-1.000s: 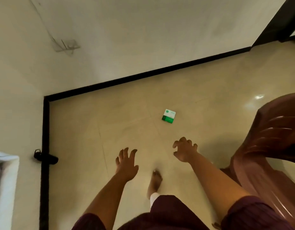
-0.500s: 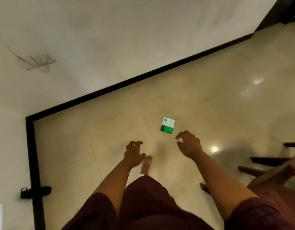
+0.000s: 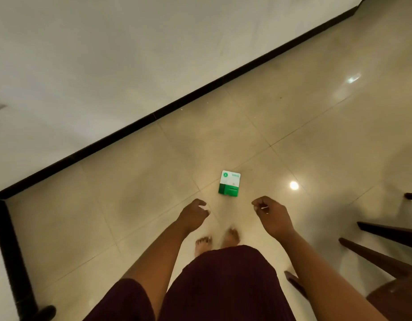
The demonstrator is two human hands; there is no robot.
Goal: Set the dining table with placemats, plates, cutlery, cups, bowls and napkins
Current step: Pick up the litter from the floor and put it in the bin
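Observation:
A small green and white packet (image 3: 230, 183) lies flat on the glossy beige floor tiles, just ahead of my bare feet (image 3: 203, 244). My left hand (image 3: 193, 215) hovers below and to the left of the packet, its fingers loosely curled and holding nothing. To the packet's lower right is my right hand (image 3: 273, 217), also loosely curled and empty. Neither hand touches the packet. No table, plates or cutlery are in view.
A white wall with a black skirting board (image 3: 200, 91) runs diagonally across the back and turns a corner at the left. Dark wooden chair legs (image 3: 385, 232) stick out at the right edge. A small black object (image 3: 44, 312) sits by the skirting at bottom left.
I have stepped closer to the packet and both hands have come nearer to it. Their fingers have curled in from a spread pose. The brown chair has slid mostly out of view at the right.

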